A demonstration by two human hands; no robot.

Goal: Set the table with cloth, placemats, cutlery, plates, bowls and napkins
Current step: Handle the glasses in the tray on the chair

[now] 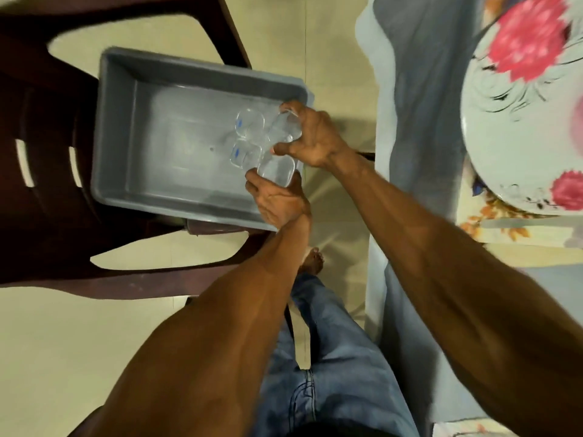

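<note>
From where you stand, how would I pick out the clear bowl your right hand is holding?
Find the grey plastic tub sitting on the dark chair. At its right edge are four small clear bowls; the right hand grips the upper right one. It is the only one tilted on its side; the left hand holds another just below, and two with blue marks sit loose.

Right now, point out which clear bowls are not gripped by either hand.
The two with blue marks, resting in the grey tub; each hand grips another bowl.

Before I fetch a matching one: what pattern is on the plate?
Pink-red flowers with dark swirls on a pale plate, head view.
</note>
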